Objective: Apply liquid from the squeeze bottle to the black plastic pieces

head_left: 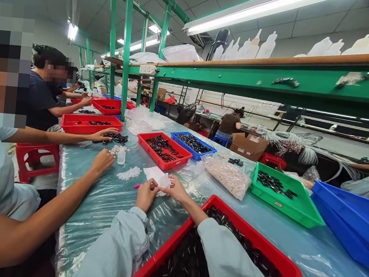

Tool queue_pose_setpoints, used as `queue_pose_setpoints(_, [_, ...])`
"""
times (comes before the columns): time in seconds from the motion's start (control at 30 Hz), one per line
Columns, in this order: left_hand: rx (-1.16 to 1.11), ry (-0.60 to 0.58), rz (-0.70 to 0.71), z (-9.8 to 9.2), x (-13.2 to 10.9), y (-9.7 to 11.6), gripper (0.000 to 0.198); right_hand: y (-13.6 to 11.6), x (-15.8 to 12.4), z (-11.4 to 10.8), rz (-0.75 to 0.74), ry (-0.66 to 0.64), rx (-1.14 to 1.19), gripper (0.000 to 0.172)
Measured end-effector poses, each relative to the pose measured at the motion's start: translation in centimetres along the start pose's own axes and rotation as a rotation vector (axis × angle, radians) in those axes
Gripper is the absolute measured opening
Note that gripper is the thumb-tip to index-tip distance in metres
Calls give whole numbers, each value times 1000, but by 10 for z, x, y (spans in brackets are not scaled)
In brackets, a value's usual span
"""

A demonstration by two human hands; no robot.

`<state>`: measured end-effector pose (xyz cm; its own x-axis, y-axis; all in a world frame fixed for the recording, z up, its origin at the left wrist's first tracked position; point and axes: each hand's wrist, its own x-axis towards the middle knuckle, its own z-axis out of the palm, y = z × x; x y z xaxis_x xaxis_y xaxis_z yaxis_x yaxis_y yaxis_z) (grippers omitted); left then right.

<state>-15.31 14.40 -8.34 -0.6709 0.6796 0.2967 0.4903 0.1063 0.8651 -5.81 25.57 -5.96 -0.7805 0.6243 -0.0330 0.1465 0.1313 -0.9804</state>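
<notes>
My left hand point(146, 194) and my right hand point(177, 189) meet fingertip to fingertip above the plastic-covered table point(106, 222). Both are closed in a pinch; whatever lies between the fingers is too small and covered to name. Right behind them is a crumpled white tissue point(157, 175), partly hidden by my fingers. A pink pen-like stick point(136, 186) pokes out left of my left hand. Under my right forearm stands a large red tray point(219, 202) filled with shiny black parts point(183, 263). A pile of small white pieces point(129, 174) lies to the left.
A co-worker's hands point(103, 160) work at the left beside a small white bottle point(121, 156). Ahead stand a red tray point(182, 160) and a blue tray point(214, 151). Rightward are a bag of pale pieces point(228, 177), a green tray point(307, 214) and blue bins point(345, 226). A green shelf point(241, 79) overhangs.
</notes>
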Motion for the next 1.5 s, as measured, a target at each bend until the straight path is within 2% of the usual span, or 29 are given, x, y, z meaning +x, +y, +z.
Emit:
queue_pose_setpoints(0.37, [40, -21, 44, 1, 1, -4, 25, -4, -1, 2, 3, 51, -64, 26])
queue_pose_setpoints(0.73, [75, -98, 60, 3, -1, -3, 29, 2, 1, 1, -5, 96, -120, 19])
queue_pose_setpoints(1.03, [115, -57, 82, 9, 1, -9, 26, 3, 3, 6, -5, 150, -186, 20])
queue_pose_setpoints(1.27, [126, -11, 86, 10, 3, -14, 26, -2, -2, 6, -90, 215, -284, 17])
queue_pose_setpoints(1.5, [146, -1, 102, 8, 2, -11, 22, -8, 0, -7, -132, 109, -342, 16])
